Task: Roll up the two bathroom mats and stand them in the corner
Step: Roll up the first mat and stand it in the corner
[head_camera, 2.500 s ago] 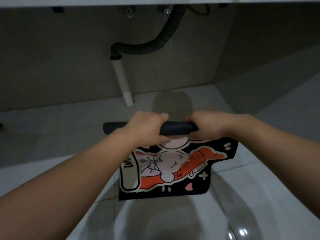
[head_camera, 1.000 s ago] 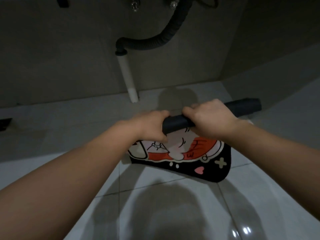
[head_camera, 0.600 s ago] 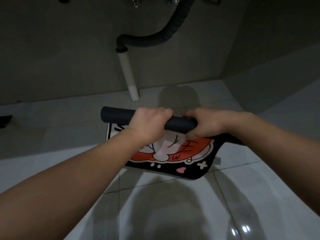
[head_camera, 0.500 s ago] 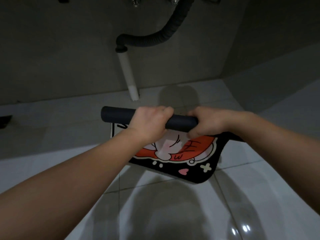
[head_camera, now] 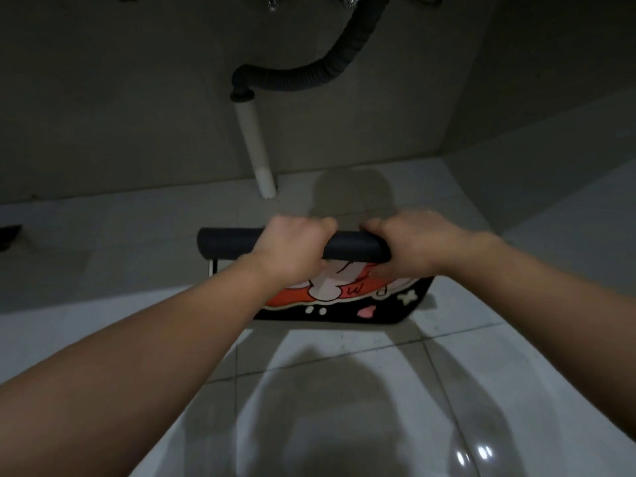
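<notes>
A black bath mat with an orange and white cartoon print (head_camera: 347, 301) is partly rolled into a dark tube (head_camera: 227, 243) held level above the tiled floor. My left hand (head_camera: 292, 251) grips the roll near its middle. My right hand (head_camera: 409, 247) grips it just to the right, hiding that end of the roll. A short unrolled flap hangs below both hands. Only one mat is in view.
A white drain pipe (head_camera: 256, 156) drops to the floor just behind the roll, joined to a black corrugated hose (head_camera: 309, 80) from above. Grey walls meet in a corner (head_camera: 444, 156) at the back right. A small dark object (head_camera: 8, 232) sits at the left edge.
The hanging flap has grown shorter as the mat is wound further onto the roll. Both hands keep their grip, and the roll has come level again after tilting up at the right.
</notes>
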### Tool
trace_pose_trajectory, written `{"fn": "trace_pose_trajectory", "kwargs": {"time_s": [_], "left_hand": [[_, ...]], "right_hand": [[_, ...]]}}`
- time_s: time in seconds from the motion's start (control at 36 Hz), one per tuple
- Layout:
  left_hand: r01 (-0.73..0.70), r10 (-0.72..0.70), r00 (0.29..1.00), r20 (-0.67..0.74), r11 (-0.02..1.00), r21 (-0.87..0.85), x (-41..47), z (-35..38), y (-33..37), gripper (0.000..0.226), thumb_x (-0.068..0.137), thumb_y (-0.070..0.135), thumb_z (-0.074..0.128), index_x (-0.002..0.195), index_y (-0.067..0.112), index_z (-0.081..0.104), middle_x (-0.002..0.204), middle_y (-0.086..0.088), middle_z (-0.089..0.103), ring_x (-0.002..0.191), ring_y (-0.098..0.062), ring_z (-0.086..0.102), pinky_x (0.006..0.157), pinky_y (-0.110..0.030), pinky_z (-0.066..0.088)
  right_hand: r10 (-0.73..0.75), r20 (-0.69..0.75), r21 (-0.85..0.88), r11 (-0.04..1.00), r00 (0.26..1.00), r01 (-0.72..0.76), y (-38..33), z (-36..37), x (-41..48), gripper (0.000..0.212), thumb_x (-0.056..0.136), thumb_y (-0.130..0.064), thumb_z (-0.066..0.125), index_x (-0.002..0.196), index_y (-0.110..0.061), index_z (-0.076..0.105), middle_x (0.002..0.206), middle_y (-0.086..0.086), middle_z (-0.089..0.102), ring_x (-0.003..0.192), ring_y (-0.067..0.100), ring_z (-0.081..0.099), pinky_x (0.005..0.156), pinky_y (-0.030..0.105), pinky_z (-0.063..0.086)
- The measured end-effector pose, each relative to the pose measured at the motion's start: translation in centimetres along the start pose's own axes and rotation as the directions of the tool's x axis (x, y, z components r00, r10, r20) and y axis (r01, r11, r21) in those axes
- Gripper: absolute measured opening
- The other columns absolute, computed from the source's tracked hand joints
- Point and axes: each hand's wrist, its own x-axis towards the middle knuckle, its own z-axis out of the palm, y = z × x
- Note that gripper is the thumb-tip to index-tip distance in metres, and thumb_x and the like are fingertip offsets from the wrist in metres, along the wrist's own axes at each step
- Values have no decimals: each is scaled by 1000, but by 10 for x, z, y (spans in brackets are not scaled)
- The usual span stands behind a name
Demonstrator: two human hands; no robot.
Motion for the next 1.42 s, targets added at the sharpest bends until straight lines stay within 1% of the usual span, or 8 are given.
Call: {"fn": "trace_pose_trajectory", "kwargs": {"time_s": [0.17, 0.5, 0.69, 0.83, 1.06, 1.14, 1.28, 1.42], "left_hand": [[-33, 41, 990, -136, 998, 60, -2, 6, 6, 27, 84, 35, 58, 105, 21, 50, 103, 2, 62, 90, -24, 63, 59, -31, 33], [180, -18, 933, 360, 888, -423, 9, 4, -7, 32, 67, 34, 77, 78, 29, 47, 73, 7, 54, 66, -13, 54, 54, -25, 41], [-13, 15, 999, 45, 999, -46, 1, 12, -1, 25, 79, 34, 60, 101, 24, 52, 96, 1, 65, 91, -24, 63, 65, -32, 39], [-57, 59, 994, -96, 998, 29, 0, 11, 8, 25, 82, 34, 58, 102, 21, 50, 101, 2, 63, 91, -23, 62, 60, -30, 34], [91, -12, 958, 285, 959, -268, 10, 1, 5, 45, 67, 55, 71, 96, 25, 52, 82, 3, 57, 78, -22, 58, 63, -29, 38], [203, -13, 912, 409, 883, -424, 8, 7, 2, 39, 67, 43, 78, 90, 27, 51, 79, 6, 55, 80, -20, 60, 64, -28, 44], [156, -68, 960, 272, 936, -317, 4, 11, 5, 34, 75, 47, 69, 94, 24, 53, 86, 0, 59, 86, -24, 61, 64, -28, 40], [-23, 22, 999, 28, 1000, 21, -2, 15, 5, 32, 82, 36, 62, 107, 20, 49, 105, -2, 64, 95, -24, 61, 62, -30, 31]], "right_hand": [[51, 145, 241, 967, 988, -85, 3, -1, 1, 36, 71, -38, 74, 101, -29, 56, 81, -6, 60, 79, 20, 61, 64, 30, 46], [-313, -382, -433, 892, 870, 131, 9, 33, -5, 26, 66, -17, 70, 89, -12, 60, 67, 5, 60, 44, 24, 52, 41, 24, 12], [-11, 105, 30, 1000, 994, 7, 4, 10, 7, 46, 71, -53, 70, 106, -29, 53, 91, -4, 63, 81, 21, 61, 63, 31, 44], [40, 249, 389, 911, 968, -137, 6, 8, 11, 37, 68, -35, 75, 99, -25, 58, 89, 1, 68, 79, 20, 65, 72, 36, 54], [-186, -200, -311, 943, 962, 118, -1, 21, 2, 27, 84, -34, 55, 108, -21, 52, 95, 3, 67, 84, 29, 65, 57, 32, 30], [-304, -288, -424, 891, 908, 164, 2, 33, 2, 38, 66, -32, 75, 93, -17, 55, 77, 3, 64, 59, 27, 61, 46, 29, 26], [-248, -270, -367, 920, 931, 139, 3, 37, 7, 51, 59, -40, 80, 97, -17, 55, 82, 4, 64, 65, 27, 63, 49, 28, 31], [1, 125, 85, 996, 992, -12, 0, 13, 12, 42, 69, -48, 71, 103, -30, 54, 84, -4, 61, 79, 21, 61, 61, 30, 43]]}}
